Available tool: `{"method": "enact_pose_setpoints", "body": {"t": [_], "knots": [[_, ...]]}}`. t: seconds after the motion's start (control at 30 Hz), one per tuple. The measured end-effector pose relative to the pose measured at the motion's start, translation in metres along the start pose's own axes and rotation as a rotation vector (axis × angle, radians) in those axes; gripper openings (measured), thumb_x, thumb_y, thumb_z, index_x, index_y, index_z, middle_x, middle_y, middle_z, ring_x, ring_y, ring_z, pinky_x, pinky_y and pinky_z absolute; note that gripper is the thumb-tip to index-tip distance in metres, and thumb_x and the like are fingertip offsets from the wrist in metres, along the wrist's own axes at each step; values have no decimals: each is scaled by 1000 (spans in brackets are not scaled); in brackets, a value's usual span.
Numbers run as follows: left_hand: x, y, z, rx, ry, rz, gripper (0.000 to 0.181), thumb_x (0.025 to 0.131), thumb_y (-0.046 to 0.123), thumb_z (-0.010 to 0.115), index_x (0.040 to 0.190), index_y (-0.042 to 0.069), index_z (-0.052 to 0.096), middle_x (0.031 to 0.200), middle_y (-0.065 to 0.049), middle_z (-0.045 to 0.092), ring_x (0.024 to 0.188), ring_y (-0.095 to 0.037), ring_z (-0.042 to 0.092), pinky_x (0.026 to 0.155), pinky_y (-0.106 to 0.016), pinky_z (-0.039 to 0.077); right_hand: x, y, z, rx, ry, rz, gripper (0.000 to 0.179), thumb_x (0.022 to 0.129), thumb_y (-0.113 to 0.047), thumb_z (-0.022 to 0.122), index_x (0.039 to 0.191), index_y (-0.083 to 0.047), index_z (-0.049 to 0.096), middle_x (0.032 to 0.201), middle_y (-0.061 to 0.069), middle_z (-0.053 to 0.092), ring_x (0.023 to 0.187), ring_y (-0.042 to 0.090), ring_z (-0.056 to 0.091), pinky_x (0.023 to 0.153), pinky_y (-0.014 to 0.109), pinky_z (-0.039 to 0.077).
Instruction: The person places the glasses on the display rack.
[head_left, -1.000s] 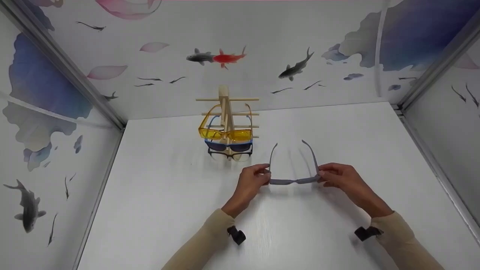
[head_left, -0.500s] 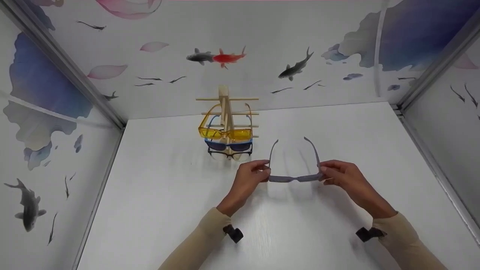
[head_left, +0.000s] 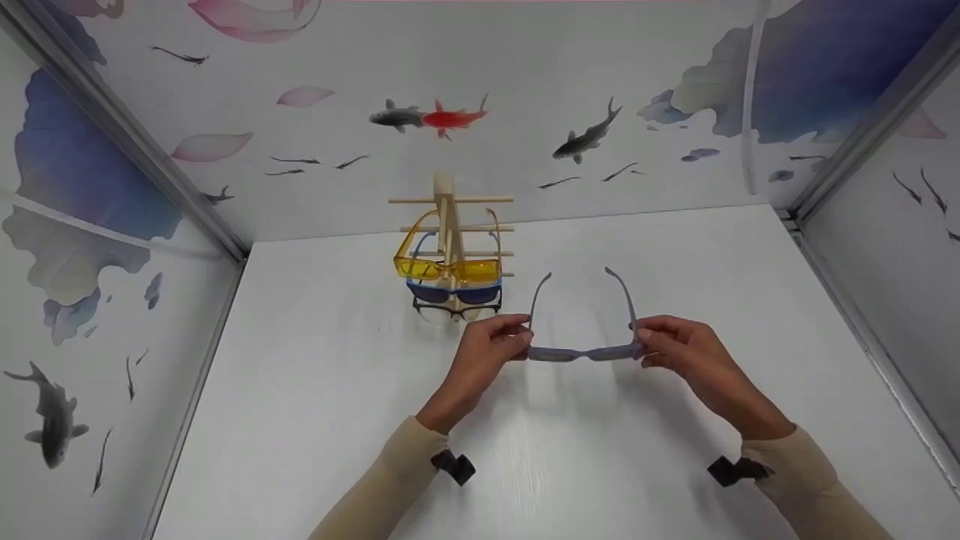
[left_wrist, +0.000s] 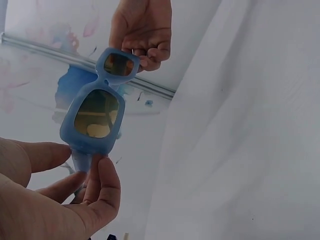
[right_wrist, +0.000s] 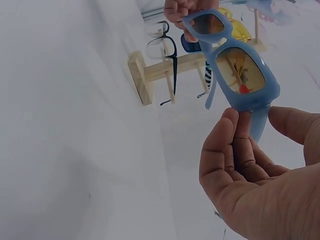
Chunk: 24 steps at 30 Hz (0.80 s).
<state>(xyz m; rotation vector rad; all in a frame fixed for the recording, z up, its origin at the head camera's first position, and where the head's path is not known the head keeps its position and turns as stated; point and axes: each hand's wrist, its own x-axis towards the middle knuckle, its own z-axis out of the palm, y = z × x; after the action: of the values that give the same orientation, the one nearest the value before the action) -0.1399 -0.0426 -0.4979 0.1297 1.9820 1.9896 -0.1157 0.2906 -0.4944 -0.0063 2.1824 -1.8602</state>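
A pair of blue-grey sunglasses [head_left: 555,355] is held up in front of the body by both hands, temples unfolded and pointing away. My left hand [head_left: 480,356] pinches the left hinge end between thumb and fingers. At the opposite hinge, my right hand [head_left: 686,352] grips the frame the same way. In the left wrist view the light blue sunglasses [left_wrist: 67,127] show thick rims and brownish tinted lenses. The right wrist view shows the thumb and curled fingers around the temple below the sunglasses' rim [right_wrist: 272,87].
Left of the hands stands a wooden glasses rack [head_left: 444,184] with crossbars. It carries yellow glasses [head_left: 480,270], blue dark-lensed sunglasses [head_left: 476,295] and black-framed glasses [head_left: 459,309]. White panels with painted fish [head_left: 454,118] enclose the white table [head_left: 315,420] at the back and sides.
Both hands keep hold of the sunglasses, which have shifted slightly left and farther from the body. My left hand has moved a little left and forward. The rack's glasses stay put.
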Motion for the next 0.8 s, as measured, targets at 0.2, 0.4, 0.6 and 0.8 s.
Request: {"method": "enact_pose_setpoints", "body": {"t": [0.2, 0.4, 0.6, 0.8], "knots": [[-8, 12, -6, -5, 18, 32, 34, 107, 12, 72, 140, 1, 73, 123, -21, 72, 101, -22, 77, 97, -35, 64, -2, -12, 4, -4, -10, -39, 47, 111, -28, 69, 140, 9, 63, 115, 13, 77, 106, 22, 74, 96, 33, 63], [-11, 22, -6, 15, 23, 43, 34, 108, 15, 72, 140, 3, 73, 120, -14, 75, 102, -22, 76, 98, -34, 63, -5, -21, 5, -9, 12, -53, 46, 111, -27, 70, 140, 8, 64, 116, 10, 77, 105, 21, 75, 94, 32, 63], [-12, 30, -8, 21, 25, 48, 34, 109, 14, 71, 141, 3, 73, 121, -13, 75, 103, -22, 77, 99, -34, 63, -4, -29, 7, -9, 18, -59, 48, 112, -28, 69, 143, 8, 63, 118, 11, 76, 105, 20, 75, 94, 32, 63], [-13, 40, -12, 24, 12, 82, 35, 109, 14, 70, 142, 1, 72, 124, -16, 74, 102, -23, 77, 99, -34, 63, -5, -37, 7, 4, 22, -73, 46, 112, -26, 68, 143, 8, 62, 119, 11, 76, 106, 19, 75, 94, 32, 63]]}}
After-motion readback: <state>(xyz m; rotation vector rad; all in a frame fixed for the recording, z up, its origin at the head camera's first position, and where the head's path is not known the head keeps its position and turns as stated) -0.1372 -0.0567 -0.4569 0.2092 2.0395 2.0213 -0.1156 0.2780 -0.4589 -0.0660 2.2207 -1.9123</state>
